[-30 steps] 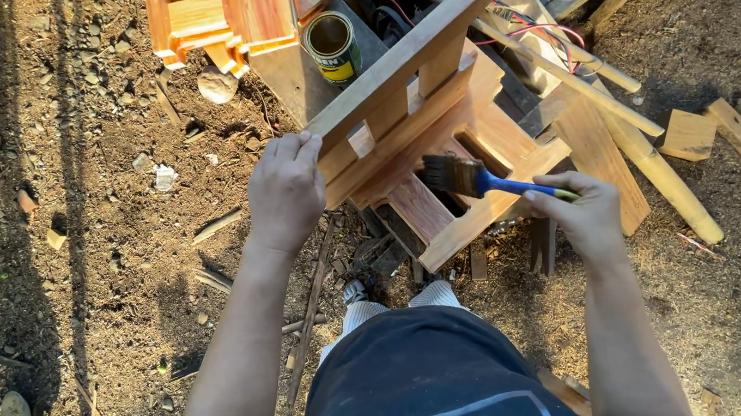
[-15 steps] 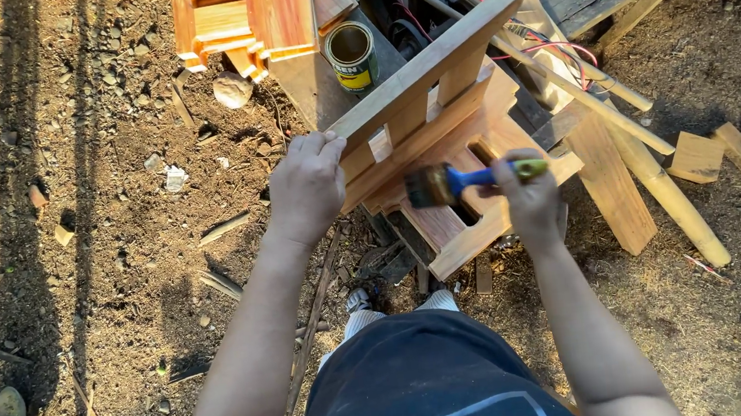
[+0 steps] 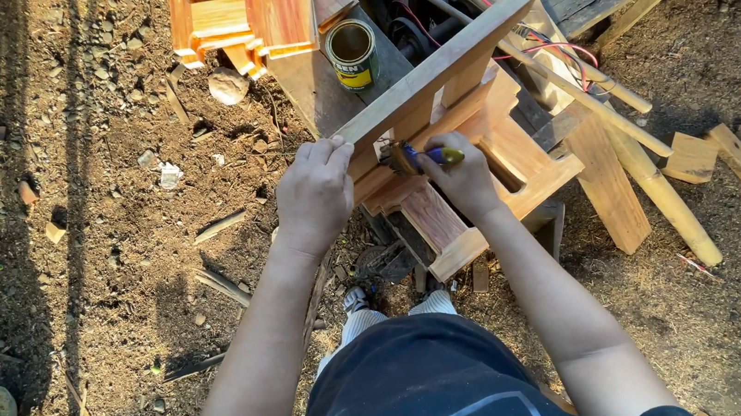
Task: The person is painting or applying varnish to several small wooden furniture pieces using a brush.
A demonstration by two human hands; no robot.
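A: What is the right hand (image 3: pixel 468 180) doing?

B: Its grip is closing around a paintbrush (image 3: pixel 421 157) with a blue and yellow handle, fingers wrapped tight on the handle. The bristles are pointing left, pressing in under the top board of the wooden piece (image 3: pixel 445 125), most likely because that underside is hard to reach from above.

A: And the left hand (image 3: pixel 315 193)?

B: It is clamping onto the left end of that same top board, fingers curling over the edge. I judge it is steadying the piece so the brush pressure is not pushing it over.

A: Where is the wooden piece sitting?

B: It is lying tilted on the dirt ground (image 3: pixel 111 219) right in front of the person's feet, resting among loose planks (image 3: pixel 609 181) and a round pole (image 3: pixel 656 185), so its inner faces are turning up toward the brush.

A: Anything else within reach?

B: An open tin (image 3: pixel 352 53) is standing upright on a flat board just beyond the piece, near enough for dipping. Farther left, orange-stained wooden parts (image 3: pixel 246 13) are lying together, apart from the work, perhaps so their coating is drying undisturbed. Red wires (image 3: pixel 548 48) are trailing behind.
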